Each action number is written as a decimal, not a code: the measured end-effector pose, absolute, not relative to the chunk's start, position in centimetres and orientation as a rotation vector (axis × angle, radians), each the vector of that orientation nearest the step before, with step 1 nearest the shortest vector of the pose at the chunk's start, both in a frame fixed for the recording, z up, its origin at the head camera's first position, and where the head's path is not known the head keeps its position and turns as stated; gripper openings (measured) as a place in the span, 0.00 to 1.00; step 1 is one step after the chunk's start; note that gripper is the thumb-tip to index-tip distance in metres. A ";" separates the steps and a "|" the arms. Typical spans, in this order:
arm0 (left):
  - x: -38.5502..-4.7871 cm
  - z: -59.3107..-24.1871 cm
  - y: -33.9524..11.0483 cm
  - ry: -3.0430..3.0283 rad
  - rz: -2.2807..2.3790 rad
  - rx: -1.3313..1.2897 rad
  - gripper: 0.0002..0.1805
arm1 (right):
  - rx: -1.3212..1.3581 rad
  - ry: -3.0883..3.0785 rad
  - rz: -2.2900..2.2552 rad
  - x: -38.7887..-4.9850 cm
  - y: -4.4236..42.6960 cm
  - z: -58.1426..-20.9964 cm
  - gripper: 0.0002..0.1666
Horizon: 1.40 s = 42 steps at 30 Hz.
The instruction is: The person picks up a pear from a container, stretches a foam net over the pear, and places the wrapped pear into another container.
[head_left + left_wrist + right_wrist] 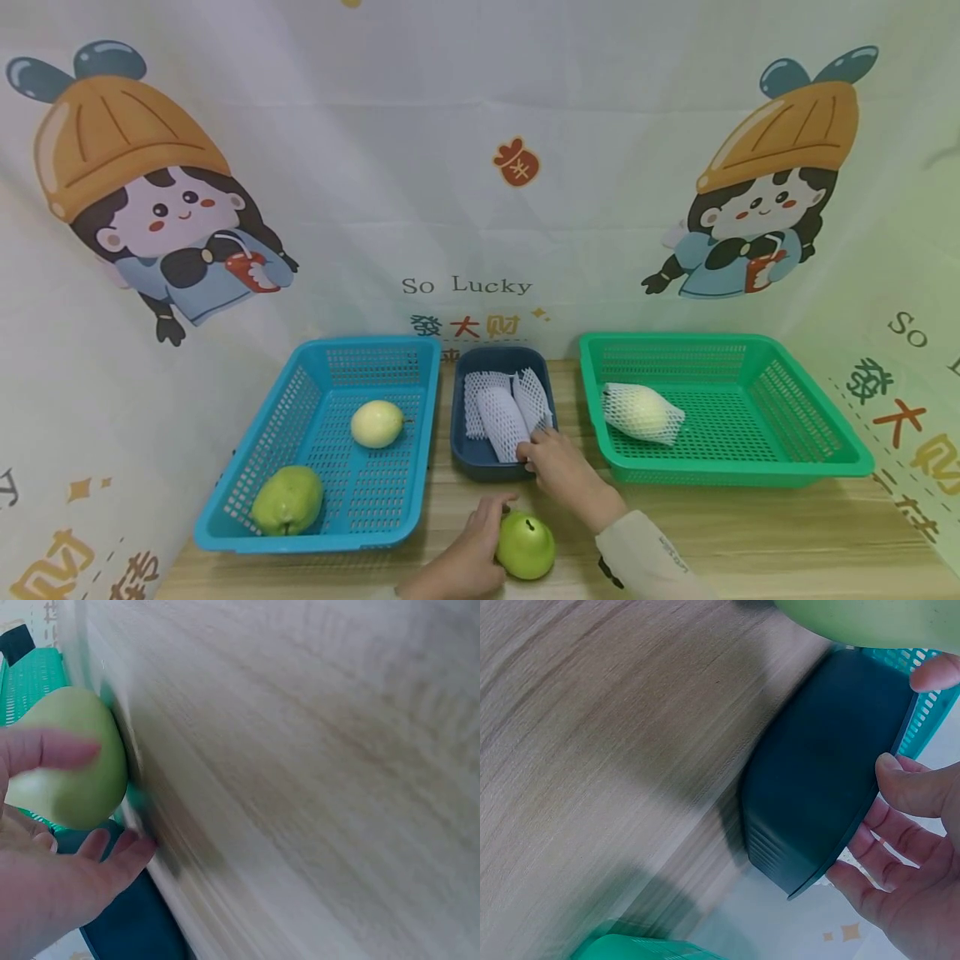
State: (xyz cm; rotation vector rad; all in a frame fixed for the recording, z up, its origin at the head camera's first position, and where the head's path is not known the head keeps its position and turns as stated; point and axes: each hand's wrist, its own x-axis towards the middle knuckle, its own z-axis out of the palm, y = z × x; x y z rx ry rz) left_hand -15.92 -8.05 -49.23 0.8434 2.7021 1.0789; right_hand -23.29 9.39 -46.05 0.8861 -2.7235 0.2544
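Note:
A green pear (526, 546) with a dark stem stands on the wooden table. Close by its left side is my left hand (471, 546), thumb spread from the loosely bent fingers; in the left wrist view the thumb crosses in front of the pear (79, 769). My right hand (564, 475) reaches over the front rim of a dark blue box (491, 472). Its fingertips are at the near end of a white foam net sleeve (504, 421). In the right wrist view the box (817, 765) wall partly hides those fingers, and no held sleeve shows.
On the left, a blue basket (315, 543) holds a green fruit (288, 500) and a pale yellow fruit (377, 423). A green basket (727, 471) at right has a pale fruit in a foam net (642, 412). Behind them hangs a printed white cloth (360, 167).

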 end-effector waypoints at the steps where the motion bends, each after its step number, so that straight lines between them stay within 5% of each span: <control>1: -16.0 -49.2 -8.0 2.733 1.091 0.847 0.43 | 0.888 -2.723 0.250 -23.3 9.4 -46.0 0.05; 11: -18.1 -48.7 -7.1 3.221 1.286 0.892 0.25 | 0.891 -2.714 0.233 -23.3 9.3 -45.8 0.06; 25: -20.6 -48.4 -6.9 3.370 0.832 0.656 0.09 | 0.907 -2.676 0.230 -23.3 9.2 -46.2 0.07; 42: -21.9 -48.2 -6.2 3.444 0.664 0.695 0.06 | 0.881 -2.648 0.288 -23.1 9.3 -46.0 0.07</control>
